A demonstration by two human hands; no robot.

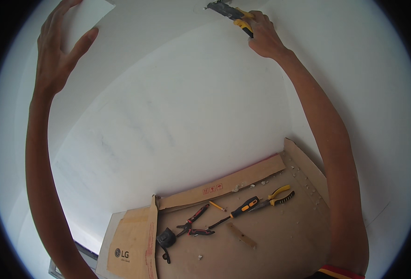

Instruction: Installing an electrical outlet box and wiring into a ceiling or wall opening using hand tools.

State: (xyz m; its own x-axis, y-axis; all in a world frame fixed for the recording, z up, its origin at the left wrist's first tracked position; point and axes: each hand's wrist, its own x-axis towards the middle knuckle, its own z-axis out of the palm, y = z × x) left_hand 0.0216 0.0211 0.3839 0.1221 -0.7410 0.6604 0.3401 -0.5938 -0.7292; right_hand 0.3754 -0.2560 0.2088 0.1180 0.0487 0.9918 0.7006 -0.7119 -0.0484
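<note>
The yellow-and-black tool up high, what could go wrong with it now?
The yellow-and-black tool in the right hand has its dark end up against the white surface, so it might slip and scrape.
Pale crumbs already lie on the cardboard below, so more bits could drop from up there.
If the right hand loosens, the tool could fall onto the pliers.

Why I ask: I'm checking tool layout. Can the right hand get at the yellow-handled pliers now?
Probably not: the right hand is raised, holding a tool, though the pliers lie uncovered.
</note>
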